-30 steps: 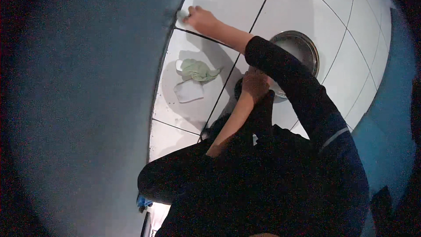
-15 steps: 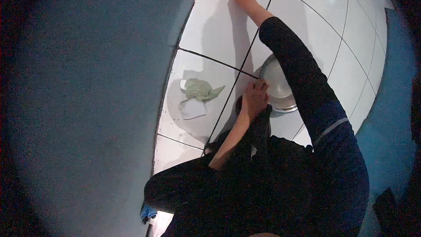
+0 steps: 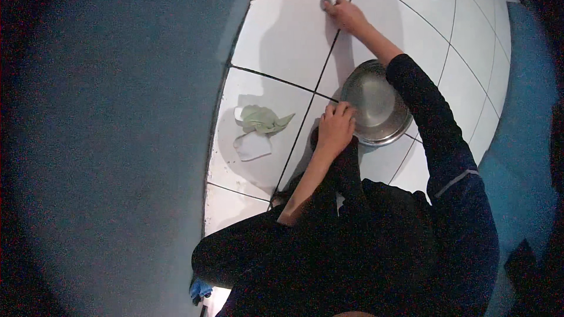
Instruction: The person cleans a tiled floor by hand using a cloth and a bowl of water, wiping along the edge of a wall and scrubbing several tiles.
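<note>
My right hand reaches far out over the white tiles, closed on a small grey scouring pad that sticks out past the thumb and fingertips. Whether the pad touches the tile I cannot tell. A round metal basin with water in it stands on the floor below my right forearm. My left hand is next to the basin's left side, palm down, fingers bent and slightly apart, their tips at the rim. To its left lie a crumpled pale green cloth and a white cloth or pad.
The white tiled floor has dark grout lines. A blue-grey surface borders it on the left, a blue one on the right. My dark-clothed knee juts out at lower left, near a small blue thing.
My right hand has drawn back nearer and slightly to the right, with the grey pad still in it. More of the basin shows now. My left hand stays beside the rim.
</note>
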`<control>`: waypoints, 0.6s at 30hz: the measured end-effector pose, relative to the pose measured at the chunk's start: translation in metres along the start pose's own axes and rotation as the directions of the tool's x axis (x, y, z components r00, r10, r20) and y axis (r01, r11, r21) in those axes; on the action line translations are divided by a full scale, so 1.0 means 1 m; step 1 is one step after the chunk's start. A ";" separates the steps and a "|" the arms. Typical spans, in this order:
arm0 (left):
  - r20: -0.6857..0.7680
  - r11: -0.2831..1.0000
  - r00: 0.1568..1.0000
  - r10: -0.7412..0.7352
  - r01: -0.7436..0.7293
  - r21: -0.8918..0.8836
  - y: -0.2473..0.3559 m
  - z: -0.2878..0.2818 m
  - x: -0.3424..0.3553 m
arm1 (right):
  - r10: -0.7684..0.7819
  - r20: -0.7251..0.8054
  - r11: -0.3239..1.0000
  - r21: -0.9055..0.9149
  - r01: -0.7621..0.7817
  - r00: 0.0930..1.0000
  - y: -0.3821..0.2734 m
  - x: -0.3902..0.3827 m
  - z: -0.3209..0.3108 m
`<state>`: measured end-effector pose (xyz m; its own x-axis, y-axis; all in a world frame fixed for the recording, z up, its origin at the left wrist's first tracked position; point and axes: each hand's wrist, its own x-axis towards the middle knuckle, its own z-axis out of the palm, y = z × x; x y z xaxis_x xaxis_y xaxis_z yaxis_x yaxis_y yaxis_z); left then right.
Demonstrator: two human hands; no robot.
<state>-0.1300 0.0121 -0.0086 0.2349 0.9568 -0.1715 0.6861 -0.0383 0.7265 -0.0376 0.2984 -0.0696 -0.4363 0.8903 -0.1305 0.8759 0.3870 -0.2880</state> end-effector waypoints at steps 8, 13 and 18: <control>0.046 0.993 0.998 -0.034 0.029 0.113 -0.002 -0.002 -0.002 | -0.332 0.410 0.918 -0.068 0.392 0.849 -0.100 -0.084 0.028; 0.048 1.000 0.999 0.005 -0.005 0.000 0.007 -0.008 0.003 | -0.096 0.129 0.978 -0.171 0.117 0.987 -0.015 -0.052 0.014; -0.022 0.998 0.999 0.037 -0.038 -0.050 0.008 0.001 0.003 | 0.036 -0.006 0.995 -0.088 -0.036 0.999 0.041 -0.011 -0.008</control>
<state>-0.1232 0.0143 -0.0037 0.2452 0.9607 -0.1300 0.6413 -0.0602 0.7649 0.0049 0.3061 -0.0726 -0.4034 0.9050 -0.1348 0.9059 0.3743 -0.1980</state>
